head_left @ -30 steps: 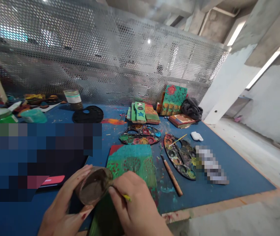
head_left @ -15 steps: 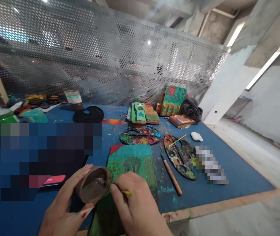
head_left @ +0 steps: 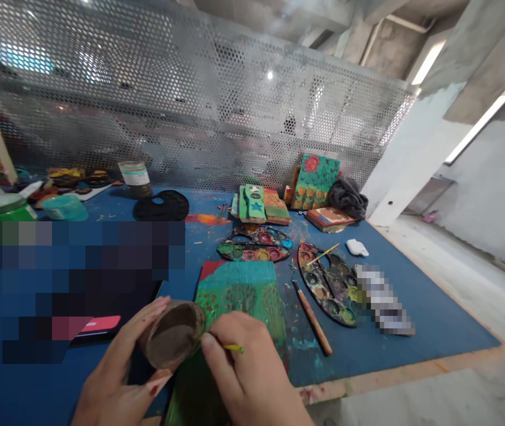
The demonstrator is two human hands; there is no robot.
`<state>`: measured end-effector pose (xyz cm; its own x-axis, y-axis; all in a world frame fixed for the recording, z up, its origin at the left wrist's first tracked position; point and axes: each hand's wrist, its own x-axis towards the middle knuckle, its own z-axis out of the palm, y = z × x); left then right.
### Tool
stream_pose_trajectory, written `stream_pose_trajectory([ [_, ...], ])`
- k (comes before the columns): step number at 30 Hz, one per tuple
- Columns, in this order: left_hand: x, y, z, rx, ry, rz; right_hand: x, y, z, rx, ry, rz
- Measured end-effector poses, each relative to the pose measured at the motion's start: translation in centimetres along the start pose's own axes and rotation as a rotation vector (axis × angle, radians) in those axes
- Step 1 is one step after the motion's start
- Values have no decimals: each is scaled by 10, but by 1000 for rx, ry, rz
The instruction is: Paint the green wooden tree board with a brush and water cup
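Note:
My left hand (head_left: 115, 376) is wrapped round a jar (head_left: 172, 338) of murky brown water, tipped so that its mouth faces me. My right hand (head_left: 252, 367) pinches a thin paintbrush (head_left: 233, 348) with a yellow handle end, right beside the jar's rim. The brush's tip is hidden behind my fingers and the jar. Under both hands lies a board (head_left: 239, 287) painted red, blue and green, its near part in shadow.
Two paint-filled palettes (head_left: 255, 254) lie beyond the board and to its right. A wooden-handled tool (head_left: 313, 322) rests right of the board. Painted blocks (head_left: 261, 204), a grey cloth (head_left: 348, 198), a black palette (head_left: 161, 207) and a labelled jar (head_left: 135, 179) stand farther back.
The view has shifted slightly. Both hands keep their grips near the jar's rim, and the bright glints on the water have faded.

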<state>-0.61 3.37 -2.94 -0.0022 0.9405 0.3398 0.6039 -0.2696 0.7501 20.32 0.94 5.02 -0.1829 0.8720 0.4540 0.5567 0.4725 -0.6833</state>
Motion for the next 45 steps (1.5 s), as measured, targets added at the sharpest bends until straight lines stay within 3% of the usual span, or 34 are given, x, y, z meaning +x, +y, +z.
stream_pose_trajectory([
  [6, 4, 7, 0, 8, 30, 78, 0, 0, 0, 49, 34, 43],
  [12, 2, 12, -2, -4, -2, 38, -2, 0, 4, 18, 53, 23],
  [20, 2, 19, -4, 4, 23, 116, -3, -2, 0, 55, 91, 5],
  [24, 2, 17, -4, 17, 12, 122, -11, -3, -5, 50, 156, -137],
  [32, 4, 27, -1, 126, 56, 139, -17, 1, 0, -123, 152, -420],
  [38, 5, 33, 2, 273, 108, 279, -14, 2, 2, -137, 157, -414],
  [45, 8, 33, 3, 287, 132, 285, -17, 8, 7, -15, 224, -370],
])
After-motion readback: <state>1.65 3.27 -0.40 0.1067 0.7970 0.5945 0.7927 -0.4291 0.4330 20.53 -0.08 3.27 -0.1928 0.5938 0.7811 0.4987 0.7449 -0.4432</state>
